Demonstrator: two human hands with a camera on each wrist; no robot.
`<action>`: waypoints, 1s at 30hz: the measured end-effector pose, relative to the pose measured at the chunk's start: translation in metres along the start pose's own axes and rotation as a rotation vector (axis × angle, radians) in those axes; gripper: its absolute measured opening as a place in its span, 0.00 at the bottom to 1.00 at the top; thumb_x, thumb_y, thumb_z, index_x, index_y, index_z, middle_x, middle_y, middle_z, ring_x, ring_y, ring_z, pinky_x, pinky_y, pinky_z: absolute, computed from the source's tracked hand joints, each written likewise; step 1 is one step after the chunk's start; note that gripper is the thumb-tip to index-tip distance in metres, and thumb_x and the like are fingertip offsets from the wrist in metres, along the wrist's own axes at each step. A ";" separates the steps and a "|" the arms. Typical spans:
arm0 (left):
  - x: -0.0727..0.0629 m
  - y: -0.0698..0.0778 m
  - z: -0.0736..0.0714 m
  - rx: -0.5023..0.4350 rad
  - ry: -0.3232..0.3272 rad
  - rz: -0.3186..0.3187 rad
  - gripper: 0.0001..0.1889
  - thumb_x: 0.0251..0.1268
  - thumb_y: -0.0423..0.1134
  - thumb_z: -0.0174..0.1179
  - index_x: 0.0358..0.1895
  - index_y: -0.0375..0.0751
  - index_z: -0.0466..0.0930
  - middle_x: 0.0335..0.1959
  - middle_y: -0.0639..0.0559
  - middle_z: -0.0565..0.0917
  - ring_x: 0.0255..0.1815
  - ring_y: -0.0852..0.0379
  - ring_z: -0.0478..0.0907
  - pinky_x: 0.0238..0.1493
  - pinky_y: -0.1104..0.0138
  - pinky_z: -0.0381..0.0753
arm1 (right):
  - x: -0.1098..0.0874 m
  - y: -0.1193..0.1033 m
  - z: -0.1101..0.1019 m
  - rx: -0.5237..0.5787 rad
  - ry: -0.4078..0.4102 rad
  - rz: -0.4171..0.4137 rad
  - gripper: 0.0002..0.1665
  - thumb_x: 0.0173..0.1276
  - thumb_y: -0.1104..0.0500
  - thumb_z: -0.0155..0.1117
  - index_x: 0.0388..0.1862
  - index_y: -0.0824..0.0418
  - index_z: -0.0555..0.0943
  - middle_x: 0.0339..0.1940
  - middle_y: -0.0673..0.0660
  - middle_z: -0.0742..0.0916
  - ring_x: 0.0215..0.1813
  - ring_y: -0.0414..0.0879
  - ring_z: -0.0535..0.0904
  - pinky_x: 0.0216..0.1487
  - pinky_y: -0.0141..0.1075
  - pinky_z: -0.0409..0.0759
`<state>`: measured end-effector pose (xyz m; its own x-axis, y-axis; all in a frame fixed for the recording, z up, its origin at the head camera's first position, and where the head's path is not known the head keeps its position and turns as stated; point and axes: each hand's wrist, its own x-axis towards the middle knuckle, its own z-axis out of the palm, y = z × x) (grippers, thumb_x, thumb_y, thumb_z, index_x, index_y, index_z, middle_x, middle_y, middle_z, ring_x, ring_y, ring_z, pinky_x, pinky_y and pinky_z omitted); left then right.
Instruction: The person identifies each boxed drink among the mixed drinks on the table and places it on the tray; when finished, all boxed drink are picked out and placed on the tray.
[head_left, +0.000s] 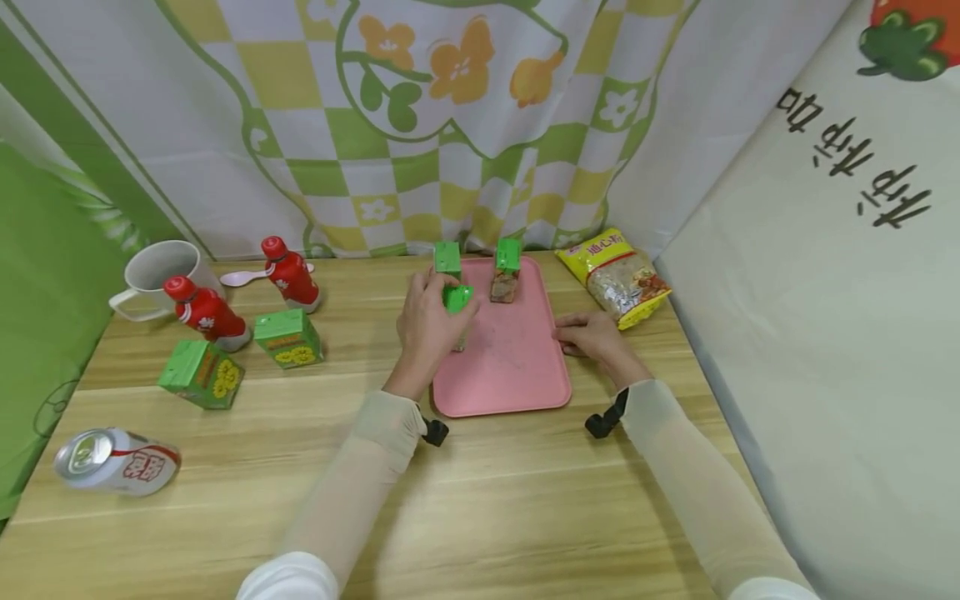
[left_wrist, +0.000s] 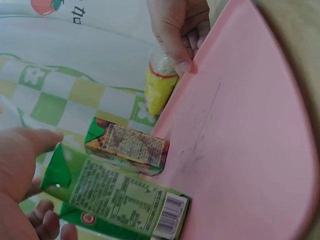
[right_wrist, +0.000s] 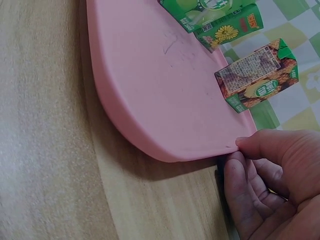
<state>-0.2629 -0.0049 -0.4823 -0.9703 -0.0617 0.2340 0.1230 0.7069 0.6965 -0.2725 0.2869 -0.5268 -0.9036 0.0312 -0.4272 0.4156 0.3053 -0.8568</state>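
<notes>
My left hand (head_left: 429, 327) has its thumb and fingers around the top of a green drink carton (head_left: 457, 297) that stands upright at the left side of a pink tray (head_left: 517, 358). In the left wrist view, the carton's label and barcode face the camera. Behind it on the tray is another green carton (head_left: 447, 260), partly hidden in the head view. A carton with brown sides and a green top (head_left: 506, 279) stands at the tray's far edge. My right hand (head_left: 597, 336) pinches the tray's right rim between thumb and fingers.
Right of the tray lies a yellow food packet (head_left: 618, 279). At left are two red bottles (head_left: 291, 275), two green cartons (head_left: 288, 339), a white mug (head_left: 168, 267) and a pale spoon (head_left: 243, 277). A can (head_left: 120, 461) lies near the front left. A patterned curtain (head_left: 465, 183) hangs behind.
</notes>
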 end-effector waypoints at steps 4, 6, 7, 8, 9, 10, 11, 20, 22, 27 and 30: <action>-0.009 -0.011 -0.019 -0.035 -0.029 0.068 0.28 0.61 0.68 0.65 0.51 0.48 0.83 0.49 0.50 0.73 0.42 0.53 0.72 0.30 0.58 0.75 | 0.002 -0.002 0.004 -0.012 -0.009 0.005 0.23 0.71 0.62 0.69 0.61 0.70 0.81 0.51 0.64 0.85 0.37 0.39 0.84 0.43 0.33 0.84; -0.013 -0.019 -0.034 -0.055 -0.049 0.109 0.29 0.61 0.66 0.66 0.53 0.47 0.83 0.50 0.50 0.75 0.46 0.51 0.73 0.35 0.57 0.76 | 0.003 -0.002 0.005 -0.018 -0.009 0.011 0.23 0.70 0.61 0.70 0.61 0.70 0.81 0.52 0.64 0.85 0.37 0.39 0.84 0.43 0.33 0.84; -0.015 -0.023 -0.042 -0.070 -0.058 0.132 0.29 0.62 0.65 0.67 0.54 0.46 0.83 0.51 0.50 0.76 0.48 0.50 0.73 0.39 0.56 0.77 | 0.003 -0.002 0.005 -0.019 -0.010 0.013 0.23 0.70 0.61 0.70 0.61 0.70 0.81 0.53 0.64 0.85 0.38 0.40 0.84 0.43 0.33 0.84; -0.017 -0.028 -0.051 -0.083 -0.069 0.148 0.29 0.62 0.64 0.67 0.55 0.46 0.83 0.53 0.50 0.77 0.52 0.49 0.73 0.44 0.54 0.77 | 0.003 -0.002 0.004 -0.019 -0.011 0.015 0.23 0.70 0.61 0.70 0.61 0.70 0.81 0.53 0.64 0.84 0.38 0.40 0.84 0.43 0.33 0.84; -0.019 -0.032 -0.060 -0.089 -0.079 0.164 0.28 0.62 0.63 0.67 0.55 0.47 0.83 0.55 0.51 0.77 0.55 0.49 0.73 0.49 0.53 0.76 | 0.004 -0.002 0.004 -0.018 -0.012 0.018 0.24 0.70 0.60 0.70 0.62 0.70 0.80 0.54 0.64 0.84 0.39 0.40 0.84 0.44 0.33 0.84; -0.020 -0.036 -0.069 -0.102 -0.093 0.182 0.27 0.63 0.62 0.68 0.57 0.47 0.82 0.56 0.50 0.77 0.58 0.48 0.73 0.54 0.51 0.74 | 0.003 -0.002 0.003 -0.016 -0.014 0.019 0.24 0.70 0.60 0.70 0.62 0.70 0.80 0.54 0.65 0.84 0.39 0.40 0.84 0.44 0.33 0.84; -0.022 -0.039 -0.079 -0.111 -0.100 0.201 0.27 0.63 0.60 0.68 0.57 0.47 0.82 0.58 0.50 0.77 0.61 0.48 0.72 0.58 0.50 0.72 | 0.003 -0.002 0.002 -0.016 -0.014 0.023 0.24 0.71 0.60 0.70 0.62 0.69 0.80 0.54 0.65 0.84 0.39 0.40 0.84 0.44 0.33 0.84; -0.025 -0.085 -0.159 -0.215 -0.073 0.307 0.22 0.62 0.38 0.73 0.58 0.41 0.82 0.57 0.49 0.80 0.58 0.50 0.74 0.58 0.49 0.72 | 0.003 0.002 0.000 -0.028 -0.007 0.038 0.23 0.71 0.60 0.69 0.62 0.69 0.80 0.52 0.63 0.85 0.39 0.41 0.84 0.43 0.33 0.84; -0.026 -0.100 -0.172 -0.216 -0.053 0.280 0.21 0.61 0.36 0.74 0.58 0.42 0.82 0.55 0.50 0.80 0.58 0.51 0.74 0.58 0.50 0.70 | 0.003 0.003 0.000 -0.028 -0.010 0.042 0.23 0.71 0.60 0.69 0.62 0.69 0.80 0.52 0.63 0.85 0.39 0.40 0.84 0.44 0.33 0.84; -0.029 -0.131 -0.193 -0.196 -0.009 0.197 0.22 0.59 0.35 0.76 0.57 0.41 0.83 0.58 0.50 0.79 0.63 0.54 0.69 0.59 0.57 0.64 | 0.002 0.001 0.000 -0.020 -0.009 0.048 0.23 0.71 0.60 0.69 0.62 0.68 0.81 0.53 0.63 0.85 0.39 0.41 0.84 0.44 0.34 0.84; -0.032 -0.145 -0.197 -0.236 0.011 0.150 0.24 0.59 0.33 0.75 0.59 0.38 0.82 0.59 0.47 0.78 0.63 0.57 0.68 0.57 0.62 0.63 | 0.002 -0.001 0.000 -0.019 -0.006 0.042 0.23 0.71 0.60 0.69 0.61 0.68 0.81 0.53 0.63 0.85 0.39 0.41 0.85 0.44 0.34 0.84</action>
<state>-0.2084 -0.2447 -0.4574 -0.9354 0.0228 0.3529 0.3116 0.5253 0.7918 -0.2750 0.2868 -0.5268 -0.8849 0.0391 -0.4641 0.4508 0.3220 -0.8325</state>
